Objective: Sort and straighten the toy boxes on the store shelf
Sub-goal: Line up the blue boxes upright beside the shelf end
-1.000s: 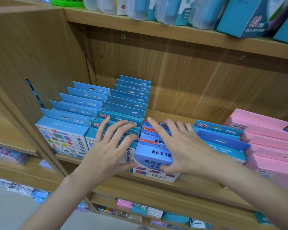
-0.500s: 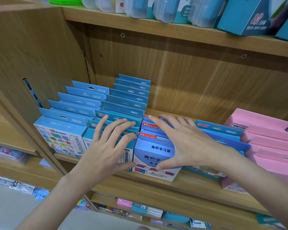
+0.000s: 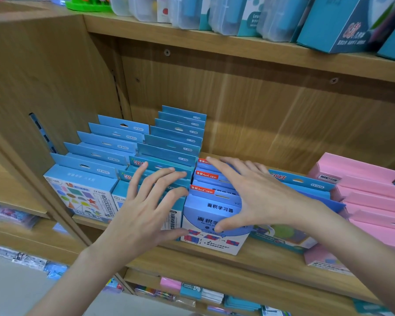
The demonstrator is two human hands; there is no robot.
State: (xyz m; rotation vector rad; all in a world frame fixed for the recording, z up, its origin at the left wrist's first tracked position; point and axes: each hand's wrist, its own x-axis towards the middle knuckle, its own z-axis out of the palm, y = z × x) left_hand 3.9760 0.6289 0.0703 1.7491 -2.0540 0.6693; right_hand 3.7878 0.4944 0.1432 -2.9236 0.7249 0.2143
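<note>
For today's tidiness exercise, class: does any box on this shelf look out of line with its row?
Yes. The front white-and-blue box between the two hands sits turned, its right corner jutting past the shelf edge. The pink boxes on the right also lean unevenly.

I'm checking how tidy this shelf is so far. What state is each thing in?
Left hand: open, fingers spread on the second row.
Right hand: open, spanning the front white-blue box.
White-blue box: upright, skewed, jutting past its neighbours.
Leftmost row: upright, evenly lined up.
Pink boxes: stacked, leaning back.
</note>
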